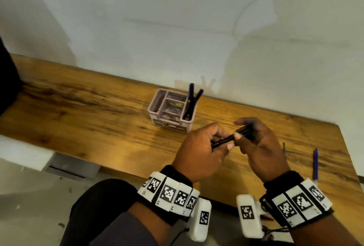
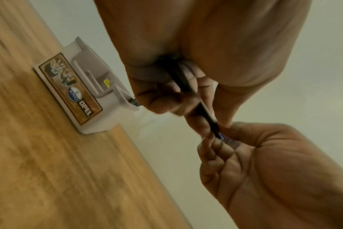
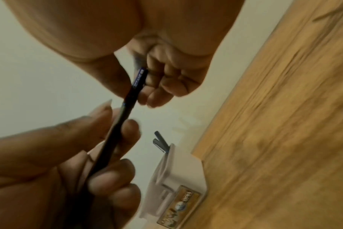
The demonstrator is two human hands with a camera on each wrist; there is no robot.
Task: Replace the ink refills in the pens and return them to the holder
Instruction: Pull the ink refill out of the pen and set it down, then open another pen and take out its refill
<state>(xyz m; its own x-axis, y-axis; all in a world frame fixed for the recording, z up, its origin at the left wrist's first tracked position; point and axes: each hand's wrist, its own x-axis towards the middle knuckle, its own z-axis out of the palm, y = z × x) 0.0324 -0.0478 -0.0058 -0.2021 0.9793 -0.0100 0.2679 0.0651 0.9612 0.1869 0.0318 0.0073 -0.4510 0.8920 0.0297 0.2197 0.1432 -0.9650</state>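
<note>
Both hands raised above the desk (image 1: 78, 108), just in front of the holder (image 1: 169, 112). Left hand (image 1: 199, 147) curls round one end of a dark pen (image 1: 226, 139); right hand (image 1: 260, 143) pinches the other end. Probably twisting it; open or closed, cannot tell. Beyond, two pens (image 1: 192, 102) upright in the holder. Loose refill (image 1: 315, 164) well right of it: work remains.

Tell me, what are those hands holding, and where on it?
One dark pen: the left hand grips one end of the barrel, the right hand pinches the other end.
</note>
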